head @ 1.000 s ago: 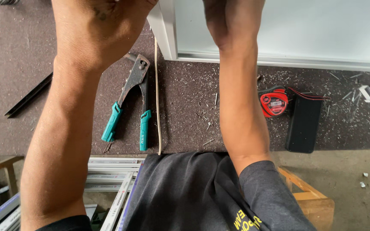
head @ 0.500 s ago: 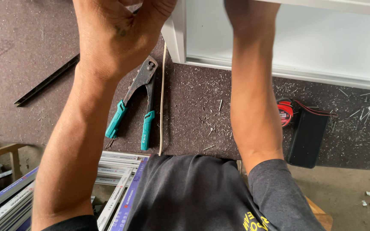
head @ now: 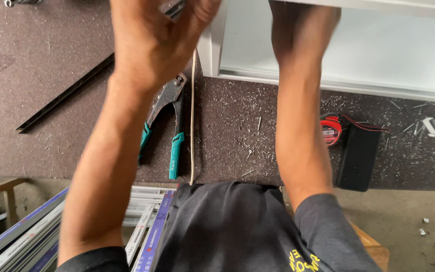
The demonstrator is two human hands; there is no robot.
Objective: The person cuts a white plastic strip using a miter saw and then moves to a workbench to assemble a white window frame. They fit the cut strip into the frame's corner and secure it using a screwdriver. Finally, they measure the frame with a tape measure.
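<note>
White frame [head: 328, 45] lies at the table's [head: 36, 65] far edge; both hands sit higher in view than before. Left hand [head: 152, 45] blurred, fingers curled beside its corner; right hand is cut off, grip untellable. Pliers [head: 169, 126] lie between the forearms

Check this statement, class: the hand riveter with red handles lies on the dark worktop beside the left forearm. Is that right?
Not quite. The head view shows the hand riveter has teal-green handles, not red. It does lie on the dark worktop, beside the left forearm.
</note>
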